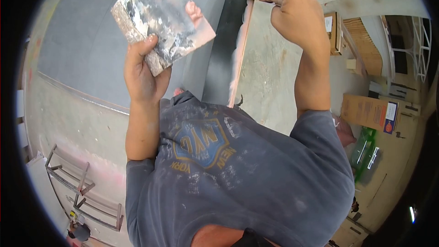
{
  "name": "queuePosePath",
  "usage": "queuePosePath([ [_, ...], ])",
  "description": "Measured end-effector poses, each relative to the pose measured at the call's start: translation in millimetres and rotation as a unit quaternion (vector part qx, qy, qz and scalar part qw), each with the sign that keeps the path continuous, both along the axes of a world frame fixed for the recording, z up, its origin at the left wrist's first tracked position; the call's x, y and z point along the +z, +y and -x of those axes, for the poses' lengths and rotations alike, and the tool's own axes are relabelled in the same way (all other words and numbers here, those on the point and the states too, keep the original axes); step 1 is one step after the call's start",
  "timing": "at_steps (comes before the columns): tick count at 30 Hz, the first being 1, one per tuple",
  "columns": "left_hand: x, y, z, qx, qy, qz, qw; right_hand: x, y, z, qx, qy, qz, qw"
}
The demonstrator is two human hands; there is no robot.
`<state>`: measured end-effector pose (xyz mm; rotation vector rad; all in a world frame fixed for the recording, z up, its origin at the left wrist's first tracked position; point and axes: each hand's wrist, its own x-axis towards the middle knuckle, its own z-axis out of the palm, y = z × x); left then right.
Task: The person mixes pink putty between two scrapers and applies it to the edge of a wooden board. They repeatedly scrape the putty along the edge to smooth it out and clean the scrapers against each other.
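Note:
My left hand [145,71] grips a putty board [170,11] by its lower corner, thumb on top. Grey, white and pinkish smears cover the board, and a pink lump of putty [194,13] sits near its right side. My right hand [296,13] is closed around a thin putty knife [260,0], seen almost edge-on, index finger stretched along it. The blade's tip meets a pinkish-white strip of putty [243,41] running along the edge of a large dark grey panel [218,59]. Most of the knife is hidden by my fingers.
The grey panel's broad face [91,41] fills the upper left. Metal frames [84,187] stand on the floor at lower left, near another person [81,233]. Cardboard boxes [366,110] and a green object [364,153] lie to the right.

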<state>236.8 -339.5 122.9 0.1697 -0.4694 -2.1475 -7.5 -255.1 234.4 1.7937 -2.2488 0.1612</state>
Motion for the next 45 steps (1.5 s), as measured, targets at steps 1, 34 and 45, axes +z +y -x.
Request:
queuePosePath([
  [1,-2.2,0.0,-0.7,0.001,-0.003,-0.01,1.0,0.2,6.0,-8.1,0.003,0.014,0.001,1.0],
  [34,56.9,45.7,18.5,-0.095,-0.048,0.084,0.991,-28.2,81.0,-87.2,0.206,-0.323,0.417,0.824],
  [45,80.5,54.1,18.6,0.067,-0.235,0.295,0.924,27.0,88.6,-50.4,0.229,-0.008,0.354,0.907],
])
